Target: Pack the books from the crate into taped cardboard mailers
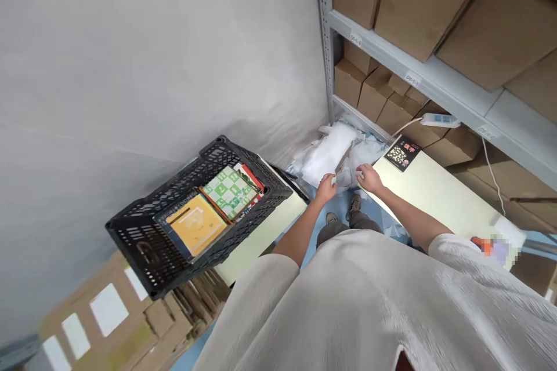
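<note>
My left hand (327,188) is closed in a pinch in front of my body. Level with it on the other side, my right hand (369,178) is also closed, its fingertips turned inward. Between them hangs what looks like a thin clear plastic bag (347,178), hard to tell from the plastic behind it. Beyond my hands lies a heap of white plastic wrapping (328,153). A black booklet with a grid pattern (402,153) rests on the pale table (439,185), just beyond my right hand.
At left, a black plastic crate (174,208) holds a yellow book (198,226) and a green checkered book (230,191). Shelving (391,58) with cardboard boxes (424,6) stands at right. A power strip (440,120) trails white cable. Flattened cardboard (161,324) is stacked lower left.
</note>
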Demonstrator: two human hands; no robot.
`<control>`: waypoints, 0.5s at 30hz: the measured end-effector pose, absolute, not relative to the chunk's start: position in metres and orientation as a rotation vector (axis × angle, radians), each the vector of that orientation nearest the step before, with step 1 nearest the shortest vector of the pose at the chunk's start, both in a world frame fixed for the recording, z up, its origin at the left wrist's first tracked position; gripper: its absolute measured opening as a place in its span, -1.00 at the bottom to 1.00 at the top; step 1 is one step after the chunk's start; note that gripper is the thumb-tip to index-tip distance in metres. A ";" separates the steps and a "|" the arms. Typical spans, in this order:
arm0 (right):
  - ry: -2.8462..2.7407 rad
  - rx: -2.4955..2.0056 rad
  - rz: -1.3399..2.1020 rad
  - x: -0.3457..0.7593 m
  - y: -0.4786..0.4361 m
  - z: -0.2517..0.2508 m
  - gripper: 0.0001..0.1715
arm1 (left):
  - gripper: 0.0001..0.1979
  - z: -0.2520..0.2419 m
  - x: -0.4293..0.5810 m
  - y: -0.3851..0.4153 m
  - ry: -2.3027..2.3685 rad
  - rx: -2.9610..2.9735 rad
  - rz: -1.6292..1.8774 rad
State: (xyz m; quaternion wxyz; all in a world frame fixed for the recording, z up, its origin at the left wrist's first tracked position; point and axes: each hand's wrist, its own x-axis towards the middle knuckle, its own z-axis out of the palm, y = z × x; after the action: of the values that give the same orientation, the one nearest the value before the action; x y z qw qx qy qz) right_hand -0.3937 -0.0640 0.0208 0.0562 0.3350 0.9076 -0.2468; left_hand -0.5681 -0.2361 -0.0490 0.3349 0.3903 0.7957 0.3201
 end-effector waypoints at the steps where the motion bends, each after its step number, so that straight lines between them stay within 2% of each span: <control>1: 2.750 0.975 -0.771 -0.400 -0.058 0.015 -0.65 | -0.51 -0.054 -0.569 -0.234 2.094 0.969 0.853; 8: 2.663 0.704 -0.861 -0.464 -0.019 -0.046 -0.68 | -0.56 -0.101 -0.584 -0.217 2.161 0.471 0.880; 15: 2.535 0.607 -0.828 -0.515 0.001 -0.150 -0.74 | -0.61 -0.188 -0.613 -0.188 2.119 0.168 0.880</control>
State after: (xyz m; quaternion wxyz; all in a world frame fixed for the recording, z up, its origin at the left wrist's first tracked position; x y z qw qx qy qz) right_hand -0.5149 0.0007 -0.1505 0.2017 0.2172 0.9079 -0.2965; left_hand -0.6126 -0.1883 -0.1878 0.4081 0.0668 0.8409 0.3490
